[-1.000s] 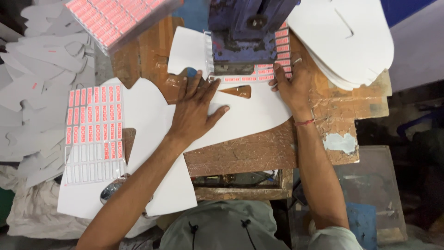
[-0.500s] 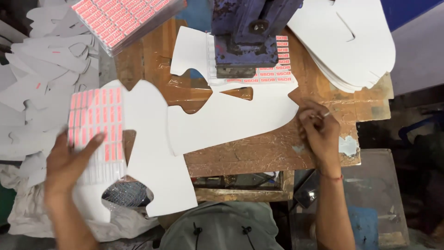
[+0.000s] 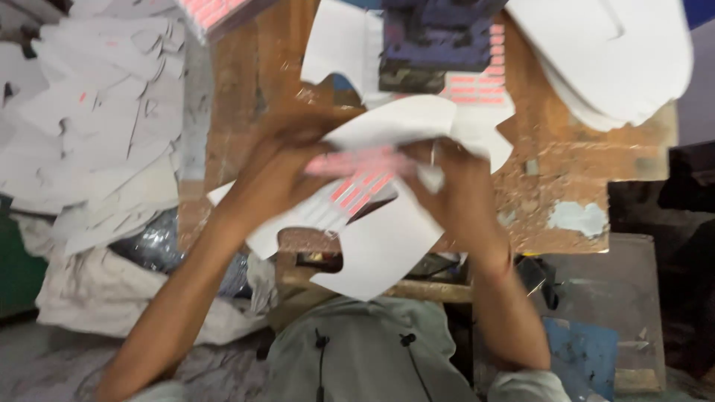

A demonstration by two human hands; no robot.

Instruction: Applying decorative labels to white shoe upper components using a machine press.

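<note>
The wooden counter (image 3: 573,171) extended beyond both hands, its worn top ending in a ragged near edge just below the right wrist. Bare wood lay open to the right of the right hand (image 3: 454,193), up to the counter's right edge. Ahead of the hands stood the dark blue press (image 3: 439,41), near the raised sheets, leaving only a narrow strip of counter between. A stack of white cut pieces (image 3: 611,59) overhung the far right corner, well apart from the right hand. To the left of the left hand (image 3: 272,179), a loose heap of white offcuts (image 3: 97,126) filled the space past the counter's left edge.

The white cut sheet (image 3: 387,246) was lifted off the counter, held between both hands; its lower lobe hung below them, past the near edge. A sheet of pink labels (image 3: 361,182) lay against it between the two hands, touching the fingers on each side.

The left hand's grip was closed on the sheets from the left. The right hand's grip was closed on them from the right. Motion blur obscured individual finger positions.
</note>
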